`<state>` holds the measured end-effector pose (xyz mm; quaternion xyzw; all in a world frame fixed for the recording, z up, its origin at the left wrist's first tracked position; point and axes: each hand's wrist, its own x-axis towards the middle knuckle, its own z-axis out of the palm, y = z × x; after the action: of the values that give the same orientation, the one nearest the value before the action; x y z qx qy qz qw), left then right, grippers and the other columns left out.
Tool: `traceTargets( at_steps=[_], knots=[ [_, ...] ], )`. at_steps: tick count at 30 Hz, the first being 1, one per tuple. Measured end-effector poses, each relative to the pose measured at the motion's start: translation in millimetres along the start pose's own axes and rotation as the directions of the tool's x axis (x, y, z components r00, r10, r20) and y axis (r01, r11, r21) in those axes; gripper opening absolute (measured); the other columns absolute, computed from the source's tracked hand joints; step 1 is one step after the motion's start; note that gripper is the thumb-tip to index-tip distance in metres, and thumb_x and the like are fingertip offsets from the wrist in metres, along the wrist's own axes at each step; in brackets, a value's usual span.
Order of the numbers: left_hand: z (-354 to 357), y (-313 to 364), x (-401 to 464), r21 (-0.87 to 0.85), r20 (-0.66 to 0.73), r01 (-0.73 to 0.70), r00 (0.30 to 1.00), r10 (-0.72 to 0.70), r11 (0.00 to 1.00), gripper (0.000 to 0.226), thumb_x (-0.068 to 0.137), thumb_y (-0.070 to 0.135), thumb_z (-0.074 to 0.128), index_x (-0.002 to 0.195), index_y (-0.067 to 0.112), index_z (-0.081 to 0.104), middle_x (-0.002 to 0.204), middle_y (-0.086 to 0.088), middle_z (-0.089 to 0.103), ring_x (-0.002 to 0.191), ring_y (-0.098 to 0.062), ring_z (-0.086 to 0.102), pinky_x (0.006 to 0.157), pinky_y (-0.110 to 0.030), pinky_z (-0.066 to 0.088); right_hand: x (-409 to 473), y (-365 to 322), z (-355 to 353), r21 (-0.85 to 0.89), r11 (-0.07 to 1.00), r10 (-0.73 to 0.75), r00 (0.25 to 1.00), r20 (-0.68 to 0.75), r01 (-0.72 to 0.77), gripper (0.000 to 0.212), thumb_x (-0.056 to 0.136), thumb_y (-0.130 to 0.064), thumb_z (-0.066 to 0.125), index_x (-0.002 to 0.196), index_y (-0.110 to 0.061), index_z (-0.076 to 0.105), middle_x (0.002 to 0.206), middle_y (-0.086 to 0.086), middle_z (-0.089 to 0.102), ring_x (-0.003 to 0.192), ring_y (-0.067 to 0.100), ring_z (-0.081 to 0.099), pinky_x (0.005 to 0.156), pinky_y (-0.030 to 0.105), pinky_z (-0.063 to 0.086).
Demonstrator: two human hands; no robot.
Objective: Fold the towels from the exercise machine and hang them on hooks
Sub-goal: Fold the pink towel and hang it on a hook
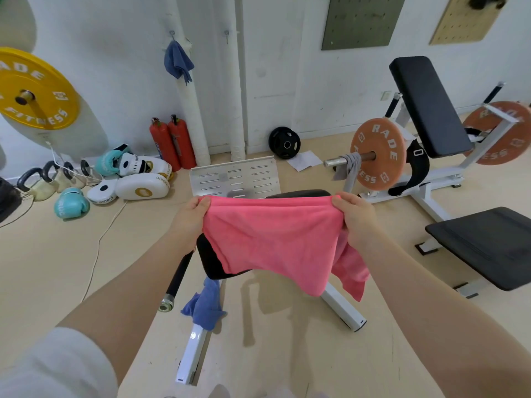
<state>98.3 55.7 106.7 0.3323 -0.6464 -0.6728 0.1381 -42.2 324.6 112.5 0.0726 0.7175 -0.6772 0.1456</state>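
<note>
At the centre of the frame, the left hand [188,218] and right hand [355,216] each close their fingers on a top corner of the pink towel [270,239], stretched between them above the exercise machine [342,308]. A blue towel [204,305] drapes the machine's lower leg; another blue towel [177,62] hangs from a wall hook [172,34], upper left. A grey towel [351,165] hangs on the barbell sleeve.

Two bare forearms are seen reaching from the lower corners of the view, ending in the left hand [188,222] and the right hand [357,218]. No gloves, rings, watches or bands are seen on the hands or wrists. A white sleeve [54,366] of soft, slightly fuzzy fabric is seen on the left upper arm, pushed up above the elbow, with a rounded, loose edge. The right arm is seen bare as far as the frame's edge.
</note>
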Motion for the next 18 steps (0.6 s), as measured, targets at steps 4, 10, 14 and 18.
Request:
traceTargets(
  at_steps=[4, 10, 14, 18],
  knots=[
    [7, 4, -2, 0.04, -0.181, -0.072, 0.98, 0.078, 0.997, 0.017, 0.097, 0.03, 0.043, 0.101, 0.02, 0.057, 0.101, -0.002, 0.059, 0.095, -0.016, 0.051, 0.089, -0.036, 0.043, 0, -2, 1, -0.116, 0.99, -0.077, 0.997, 0.018, 0.079, 0.007, 0.087, -0.014, 0.06, 0.089, -0.018, 0.066, 0.084, -0.002, 0.058, 0.081, 0.018, 0.052, 0.071, 0.031, 0.044],
    [11, 15, -7, -0.075, -0.09, -0.079, 0.993, 0.072, 0.994, 0.019, 0.097, 0.033, 0.044, 0.091, 0.027, 0.062, 0.099, 0.002, 0.063, 0.098, -0.017, 0.055, 0.092, -0.035, 0.043, -2, -10, 8, -0.157, 0.985, -0.08, 0.997, -0.021, 0.076, 0.018, 0.092, -0.016, 0.051, 0.077, -0.025, 0.051, 0.078, -0.004, 0.051, 0.084, 0.019, 0.048, 0.084, 0.038, 0.045],
    [28, 23, -11, -0.075, -0.067, -0.06, 0.996, 0.055, 0.995, 0.031, 0.1, 0.026, 0.037, 0.116, 0.01, 0.059, 0.118, -0.012, 0.061, 0.099, -0.02, 0.055, 0.09, -0.033, 0.044, -27, -23, 30, -0.147, 0.986, -0.07, 0.995, 0.069, 0.08, 0.012, 0.088, -0.006, 0.052, 0.083, -0.018, 0.053, 0.072, -0.001, 0.049, 0.065, 0.013, 0.047, 0.066, 0.033, 0.049],
    [49, 29, -23, 0.075, -0.042, -0.126, 0.991, 0.129, 0.989, 0.032, 0.101, 0.025, 0.032, 0.114, 0.011, 0.057, 0.118, -0.007, 0.058, 0.107, -0.019, 0.052, 0.101, -0.036, 0.04, -69, -47, 54, 0.001, 0.987, -0.151, 0.916, 0.372, 0.162, 0.022, 0.086, 0.007, 0.048, 0.086, -0.014, 0.055, 0.065, 0.001, 0.049, 0.047, 0.005, 0.051, 0.043, 0.021, 0.05]
  ],
)
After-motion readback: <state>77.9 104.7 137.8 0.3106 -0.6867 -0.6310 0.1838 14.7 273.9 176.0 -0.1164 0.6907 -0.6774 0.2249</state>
